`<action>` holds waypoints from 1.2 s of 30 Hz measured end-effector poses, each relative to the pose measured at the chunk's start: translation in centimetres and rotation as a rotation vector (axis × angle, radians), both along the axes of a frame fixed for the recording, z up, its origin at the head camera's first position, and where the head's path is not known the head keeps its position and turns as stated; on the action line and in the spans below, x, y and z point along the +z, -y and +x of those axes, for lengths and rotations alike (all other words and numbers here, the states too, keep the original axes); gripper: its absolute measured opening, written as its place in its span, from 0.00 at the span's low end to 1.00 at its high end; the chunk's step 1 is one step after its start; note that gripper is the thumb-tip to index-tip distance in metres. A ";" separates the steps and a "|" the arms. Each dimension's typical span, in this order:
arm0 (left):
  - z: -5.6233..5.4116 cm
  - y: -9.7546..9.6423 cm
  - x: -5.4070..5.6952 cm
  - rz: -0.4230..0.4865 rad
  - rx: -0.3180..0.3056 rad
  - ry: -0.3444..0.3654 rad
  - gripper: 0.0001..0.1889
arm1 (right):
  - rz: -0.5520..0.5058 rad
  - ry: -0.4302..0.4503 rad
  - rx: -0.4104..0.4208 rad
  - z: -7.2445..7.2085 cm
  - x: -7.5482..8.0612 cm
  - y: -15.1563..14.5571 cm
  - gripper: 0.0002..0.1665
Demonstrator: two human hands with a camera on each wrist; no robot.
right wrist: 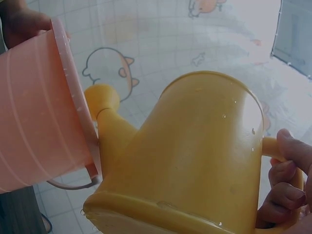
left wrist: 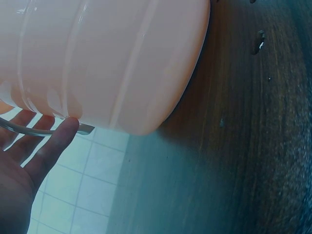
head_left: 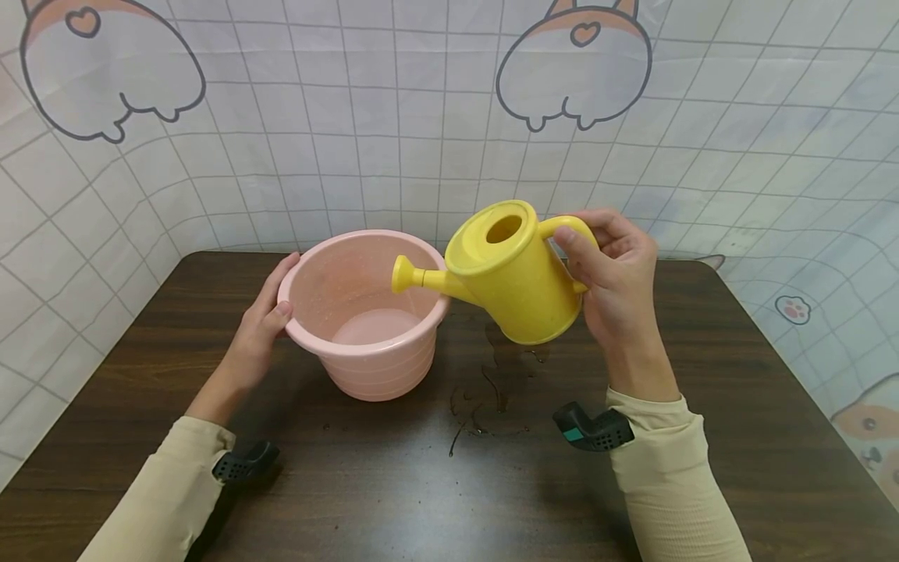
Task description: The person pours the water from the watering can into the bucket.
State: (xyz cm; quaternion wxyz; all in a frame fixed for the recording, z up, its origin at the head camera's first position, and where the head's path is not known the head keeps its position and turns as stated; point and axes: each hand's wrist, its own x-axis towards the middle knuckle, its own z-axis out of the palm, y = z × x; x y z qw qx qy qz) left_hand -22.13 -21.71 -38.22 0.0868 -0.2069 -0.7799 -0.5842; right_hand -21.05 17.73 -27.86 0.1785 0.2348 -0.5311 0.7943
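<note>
A pink plastic bucket [head_left: 375, 371] with ribbed sides stands on the table. My left hand [head_left: 256, 328] holds its left rim, thumb toward me and fingers farther round. Below that hand, the left wrist view shows the bucket's grey carrying handle [left wrist: 29, 130] crossing the fingers. My right hand [head_left: 621, 269] grips the handle of a yellow watering can [head_left: 530, 285], thumb on top. The can is off the table, tilted left, with its round spout head [head_left: 403, 274] over the bucket's opening. Droplets cling to the can's wall. Whether the bucket contains water I cannot tell.
Water streaks [head_left: 492, 390] and scattered drops lie on the dark wooden table [head_left: 351, 484], right of the bucket and in front of it. A white grid-patterned sheet [head_left: 421, 117] with cartoon animals hangs behind the table and along its sides.
</note>
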 end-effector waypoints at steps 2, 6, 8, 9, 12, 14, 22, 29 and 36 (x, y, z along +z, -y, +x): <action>0.0 0.0 0.0 0.000 0.001 0.000 0.30 | 0.004 0.000 -0.003 0.0 0.0 0.0 0.06; 0.0 0.0 0.0 -0.002 0.004 0.002 0.29 | 0.010 0.005 -0.010 0.0 0.0 0.0 0.05; 0.0 0.0 -0.1 -0.002 0.004 0.001 0.29 | 0.010 0.008 -0.009 0.0 0.0 0.0 0.05; 0.0 0.0 -0.1 -0.001 0.003 0.000 0.29 | 0.009 0.010 -0.008 0.0 0.0 0.0 0.05; 0.0 0.0 -0.1 0.002 0.002 -0.002 0.30 | 0.007 0.010 -0.004 0.0 0.0 -0.1 0.05; 0.0 0.0 -0.1 0.003 0.001 0.001 0.30 | 0.006 0.008 -0.001 0.0 0.0 -0.1 0.06; 0.1 0.0 0.0 0.003 0.001 0.019 0.30 | 0.001 0.007 0.001 0.0 0.0 -0.1 0.05; 0.1 0.0 0.0 0.010 -0.004 0.027 0.30 | -0.004 0.004 0.009 0.0 -0.1 -0.1 0.05; 0.1 0.0 0.0 0.010 -0.005 0.027 0.30 | 0.003 0.008 0.003 0.0 -0.1 -0.1 0.04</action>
